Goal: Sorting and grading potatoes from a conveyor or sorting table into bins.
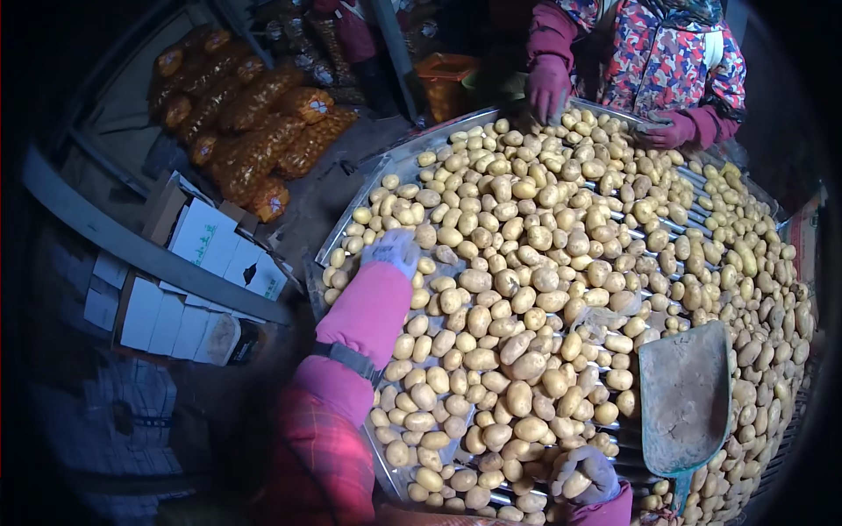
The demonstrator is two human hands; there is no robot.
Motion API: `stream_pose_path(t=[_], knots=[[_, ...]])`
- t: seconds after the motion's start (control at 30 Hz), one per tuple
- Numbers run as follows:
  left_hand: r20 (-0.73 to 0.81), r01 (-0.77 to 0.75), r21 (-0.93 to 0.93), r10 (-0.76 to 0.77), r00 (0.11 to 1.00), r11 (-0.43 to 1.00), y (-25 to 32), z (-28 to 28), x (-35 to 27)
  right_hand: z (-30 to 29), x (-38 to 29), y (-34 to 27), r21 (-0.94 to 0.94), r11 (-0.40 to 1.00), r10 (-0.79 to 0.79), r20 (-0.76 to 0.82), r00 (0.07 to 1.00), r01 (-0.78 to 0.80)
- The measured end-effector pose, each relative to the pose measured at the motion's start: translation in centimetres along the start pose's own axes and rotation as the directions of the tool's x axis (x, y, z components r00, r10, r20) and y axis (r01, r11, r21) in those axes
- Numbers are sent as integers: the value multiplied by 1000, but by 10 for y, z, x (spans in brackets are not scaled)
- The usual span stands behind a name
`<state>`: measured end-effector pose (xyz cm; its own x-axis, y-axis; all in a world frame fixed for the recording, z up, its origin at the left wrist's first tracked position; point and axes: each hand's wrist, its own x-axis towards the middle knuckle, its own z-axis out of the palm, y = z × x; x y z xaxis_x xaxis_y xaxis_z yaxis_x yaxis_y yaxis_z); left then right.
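Many potatoes (pixel 520 299) cover a metal roller table (pixel 454 450) in front of me. My left hand (pixel 393 251), in a pale grey-purple glove, reaches over the table's left side with its back up. Its fingers point away among potatoes, and their undersides are hidden, so a grip cannot be made out. Near the front edge, my right hand (pixel 595 475), gloved alike, curls around a small potato (pixel 576 484). A dirty green scoop (pixel 685 398) lies on the potatoes to the right of that hand, its handle towards me.
Across the table a person (pixel 664 62) has both gloved hands at the potatoes. Filled orange mesh sacks (pixel 250 118) lie at the far left, near white cardboard boxes (pixel 204 240). A curved metal bar (pixel 145 243) crosses before the boxes. An orange crate (pixel 447 69) stands behind the table.
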<state>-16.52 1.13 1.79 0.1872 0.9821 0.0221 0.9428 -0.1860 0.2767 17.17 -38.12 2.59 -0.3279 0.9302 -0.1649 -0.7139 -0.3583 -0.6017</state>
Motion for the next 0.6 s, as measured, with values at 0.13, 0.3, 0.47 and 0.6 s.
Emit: stream_pose_path(t=[0.13, 0.3, 0.47, 0.6], knots=[[-31, 2, -29, -3, 1000, 1000, 36, 12, 28, -2, 1, -4, -10, 1000, 11, 63, 998, -11], [311, 239, 174, -283, 907, 955, 53, 23, 67, 8, -10, 1, 40, 998, 57, -205, 977, -50], [272, 286, -83, -255, 928, 955, 40, 37, 68, 5, -8, -1, 96, 995, 52, -110, 993, -42], [230, 298, -252, -242, 943, 921, 28, 51, 56, 2, -3, -3, 119, 991, 61, 29, 998, -64]])
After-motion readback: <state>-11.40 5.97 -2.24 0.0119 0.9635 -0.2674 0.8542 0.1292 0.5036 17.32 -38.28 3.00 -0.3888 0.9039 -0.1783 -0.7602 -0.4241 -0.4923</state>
